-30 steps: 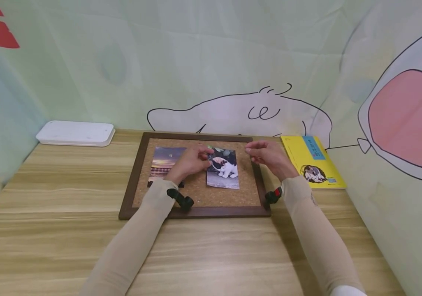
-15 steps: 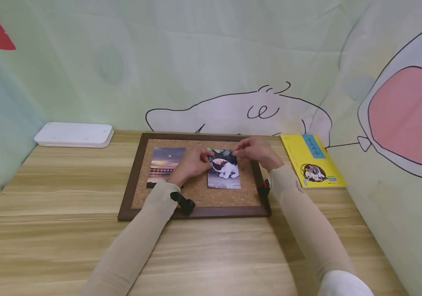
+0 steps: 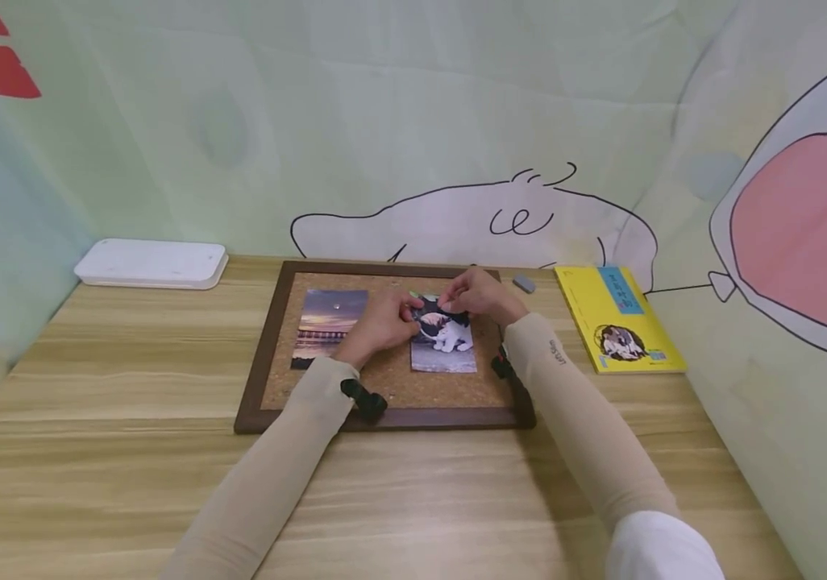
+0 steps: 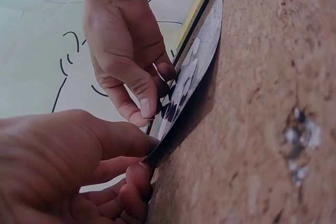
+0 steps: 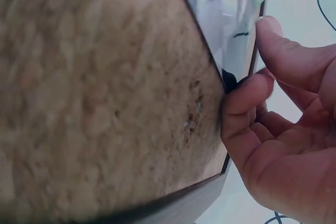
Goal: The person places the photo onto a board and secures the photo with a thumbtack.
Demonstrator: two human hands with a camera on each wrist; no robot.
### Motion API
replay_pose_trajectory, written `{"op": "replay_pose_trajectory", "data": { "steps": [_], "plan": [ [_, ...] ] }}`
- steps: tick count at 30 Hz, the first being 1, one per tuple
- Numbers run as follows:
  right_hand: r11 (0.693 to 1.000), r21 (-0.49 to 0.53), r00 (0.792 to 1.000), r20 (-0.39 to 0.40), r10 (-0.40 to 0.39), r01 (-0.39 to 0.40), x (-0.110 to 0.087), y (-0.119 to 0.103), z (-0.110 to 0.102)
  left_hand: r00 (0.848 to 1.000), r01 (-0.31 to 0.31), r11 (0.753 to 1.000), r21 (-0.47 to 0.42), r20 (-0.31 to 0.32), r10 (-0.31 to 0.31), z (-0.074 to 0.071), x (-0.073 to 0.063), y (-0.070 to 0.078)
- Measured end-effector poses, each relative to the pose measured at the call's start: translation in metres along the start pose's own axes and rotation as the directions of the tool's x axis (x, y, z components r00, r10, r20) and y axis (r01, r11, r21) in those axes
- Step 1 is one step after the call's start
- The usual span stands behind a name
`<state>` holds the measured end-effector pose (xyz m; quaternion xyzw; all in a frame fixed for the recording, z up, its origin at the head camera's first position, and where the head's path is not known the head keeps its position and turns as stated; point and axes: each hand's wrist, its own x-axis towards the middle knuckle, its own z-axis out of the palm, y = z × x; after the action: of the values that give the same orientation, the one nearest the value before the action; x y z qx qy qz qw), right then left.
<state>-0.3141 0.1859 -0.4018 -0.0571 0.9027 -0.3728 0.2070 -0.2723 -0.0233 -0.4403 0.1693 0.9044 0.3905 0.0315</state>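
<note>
A photo of a black-and-white cat (image 3: pixel 446 342) lies on the framed corkboard (image 3: pixel 377 393). My left hand (image 3: pixel 384 318) pinches its upper left edge between thumb and forefinger; in the left wrist view the photo (image 4: pixel 207 45) bows up off the cork. Over the top of that photo, my right hand (image 3: pixel 480 292) has thumb and forefinger together on what looks like a tiny thumbtack, mostly hidden by the fingertips. A sunset photo (image 3: pixel 328 310) sits on the board's left side, a silver tack (image 3: pixel 337 306) near its top.
A yellow booklet (image 3: pixel 615 322) lies right of the board, and a small grey block (image 3: pixel 524 283) rests behind the board's right corner. At the back left stands a white flat case (image 3: pixel 151 263). A printed cloth wall (image 3: pixel 413 121) rises behind the table.
My right hand has moved left from the board's right edge to the top of the cat photo, uncovering the small grey block. My left hand keeps its pinch on the photo.
</note>
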Motion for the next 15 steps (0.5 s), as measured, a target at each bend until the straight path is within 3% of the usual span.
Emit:
{"op": "replay_pose_trajectory", "data": {
  "steps": [9, 15],
  "plan": [
    [0.999, -0.021, 0.999, -0.027, -0.038, 0.038, 0.0038, 0.0023, 0.0047, 0.998, 0.04, 0.999, -0.005, 0.039, -0.039, -0.0007, -0.001, 0.0035],
    [1.0, -0.002, 0.999, -0.036, 0.004, -0.004, 0.0077, 0.0036, 0.0042, 0.999, 0.032, 0.999, 0.003, 0.043, -0.032, -0.0017, -0.0018, 0.0038]
  ]
}}
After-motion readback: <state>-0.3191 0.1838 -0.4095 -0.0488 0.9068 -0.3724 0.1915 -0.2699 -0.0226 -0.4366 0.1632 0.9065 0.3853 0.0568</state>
